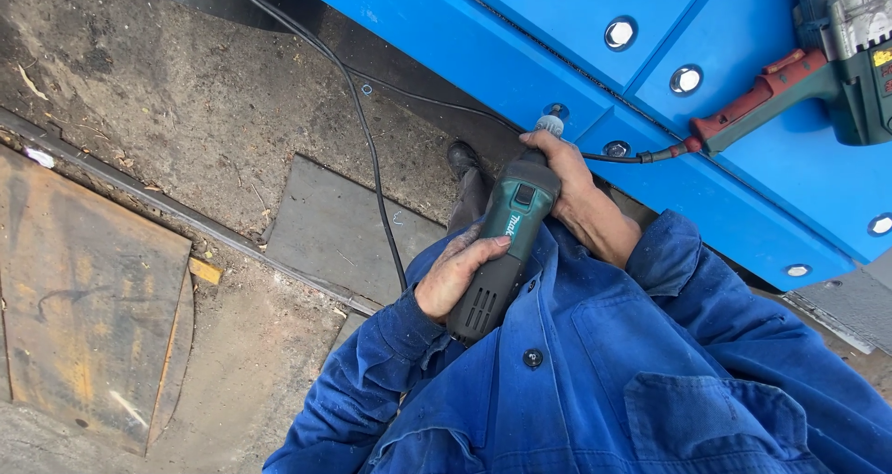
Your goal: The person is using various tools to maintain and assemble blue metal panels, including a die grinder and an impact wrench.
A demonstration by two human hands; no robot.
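Both my hands hold a teal and black die grinder (506, 242) against my blue coverall. My left hand (455, 271) wraps the black rear body of the tool. Near the nose, my right hand (569, 175) grips it. The small grinding bit (550, 122) touches the edge of a blue painted steel panel (520, 37), beside a bolt hole (615, 148). The panel carries several round holes with bright fasteners.
A green and grey power tool with a red grip (836, 74) lies on the blue panel at the upper right. A black cable (372, 149) runs across the dirty concrete floor. Rusty steel plates (84, 297) lie at left. My shoe (462, 158) stands by the panel edge.
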